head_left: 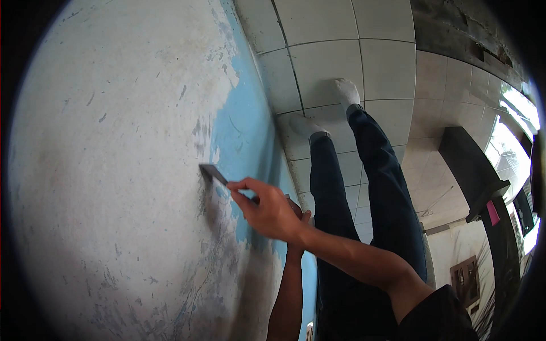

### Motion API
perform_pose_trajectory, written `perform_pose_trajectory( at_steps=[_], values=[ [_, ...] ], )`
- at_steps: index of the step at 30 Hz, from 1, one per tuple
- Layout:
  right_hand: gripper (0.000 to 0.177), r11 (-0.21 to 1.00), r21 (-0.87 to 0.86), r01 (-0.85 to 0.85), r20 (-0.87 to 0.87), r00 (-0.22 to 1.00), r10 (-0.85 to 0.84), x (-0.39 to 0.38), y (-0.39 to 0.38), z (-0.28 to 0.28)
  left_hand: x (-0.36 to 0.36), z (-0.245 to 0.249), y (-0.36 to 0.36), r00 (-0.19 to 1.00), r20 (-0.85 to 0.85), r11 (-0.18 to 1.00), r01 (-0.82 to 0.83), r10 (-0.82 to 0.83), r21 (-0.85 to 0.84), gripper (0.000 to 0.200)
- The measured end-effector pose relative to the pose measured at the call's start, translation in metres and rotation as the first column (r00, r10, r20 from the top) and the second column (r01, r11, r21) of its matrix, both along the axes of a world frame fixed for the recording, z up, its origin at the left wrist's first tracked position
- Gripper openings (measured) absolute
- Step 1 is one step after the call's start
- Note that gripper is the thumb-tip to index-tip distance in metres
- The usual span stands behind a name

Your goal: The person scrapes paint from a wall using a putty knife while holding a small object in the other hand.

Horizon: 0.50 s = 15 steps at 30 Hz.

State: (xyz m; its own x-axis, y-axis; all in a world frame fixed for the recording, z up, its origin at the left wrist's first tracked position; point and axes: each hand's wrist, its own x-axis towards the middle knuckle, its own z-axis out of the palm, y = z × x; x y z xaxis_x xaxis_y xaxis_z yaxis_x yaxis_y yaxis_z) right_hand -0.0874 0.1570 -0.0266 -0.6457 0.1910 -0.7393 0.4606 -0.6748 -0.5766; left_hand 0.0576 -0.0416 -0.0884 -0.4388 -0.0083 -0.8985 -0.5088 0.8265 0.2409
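My right hand (266,209) is closed around the handle of a flat scraper (214,173). The blade's edge meets the wall (125,148) near the border between bare whitish plaster and light blue paint (242,122). Behind the right wrist, close to the wall, is my left hand (297,211), mostly covered by the right one. Its visible fingers look curled, and a small grey edge shows beside them; what it holds, if anything, I cannot make out.
My legs in dark trousers (381,165) stand on a pale tiled floor (327,59) alongside the wall. A dark ledge or post (469,165) and bright openings lie at the right. A brown vent-like panel (466,278) shows at lower right.
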Motion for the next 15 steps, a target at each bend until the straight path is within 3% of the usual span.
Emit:
perform_pose_trajectory(
  at_steps=[3, 4, 10, 13, 15],
  values=[
    [0.025, 1.000, 0.007, -0.003, -0.023, 1.000, 0.003, 0.004, -0.002, -0.002, 0.003, 0.000, -0.004, 1.000, 0.001, 1.000, -0.021, 0.021, -0.012, 0.089],
    [0.025, 0.995, -0.047, -0.087, 0.016, 0.996, 0.088, 0.001, 0.008, 0.001, 0.003, 0.000, -0.006, 1.000, -0.001, 0.999, -0.029, 0.029, -0.016, 0.089],
    [0.026, 0.997, -0.067, -0.027, 0.011, 1.000, 0.028, 0.007, -0.007, 0.016, 0.005, -0.008, -0.012, 0.998, -0.037, 0.997, -0.061, 0.059, -0.038, 0.091],
    [0.027, 0.995, 0.077, 0.059, -0.030, 0.998, -0.057, 0.004, -0.017, -0.003, 0.009, -0.013, -0.017, 0.997, -0.059, 0.999, -0.048, 0.046, -0.024, 0.094],
    [0.027, 0.999, -0.031, -0.030, 0.057, 0.998, 0.031, -0.005, -0.001, 0.001, 0.008, -0.016, -0.019, 0.998, -0.044, 0.999, -0.046, 0.046, 0.003, 0.096]
  ],
)
